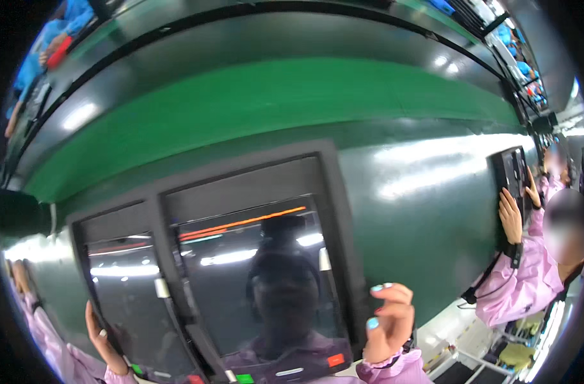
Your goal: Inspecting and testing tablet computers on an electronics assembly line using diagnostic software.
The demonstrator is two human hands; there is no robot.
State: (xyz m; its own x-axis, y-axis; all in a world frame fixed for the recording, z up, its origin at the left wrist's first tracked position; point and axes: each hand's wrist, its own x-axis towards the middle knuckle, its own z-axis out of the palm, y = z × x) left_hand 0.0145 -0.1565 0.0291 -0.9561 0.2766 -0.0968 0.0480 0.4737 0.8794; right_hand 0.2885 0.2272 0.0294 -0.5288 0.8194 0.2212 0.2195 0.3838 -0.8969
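In front of me stands a dark grey frame (340, 211) around two glossy black panels, a narrower left panel (128, 301) and a larger right panel (224, 301). Both panels mirror the ceiling lights. My left hand (101, 339) lies along the frame's outer left edge, fingers stretched out and thumb up; whether it presses on the frame is hard to tell. Beside the frame's lower right corner my right hand (391, 320) is raised, fingers bent and apart, with nothing visible between them. Green, red and white tabs sit along the panels' edges.
Behind the frame runs a shiny dark green worktop (426, 211) with a brighter green mat strip (304, 89). At right, a co-worker in a pink sleeve (516, 281) handles a black device (512, 169). Another pink sleeve (48, 339) shows at far left. Workers in blue are across the bench.
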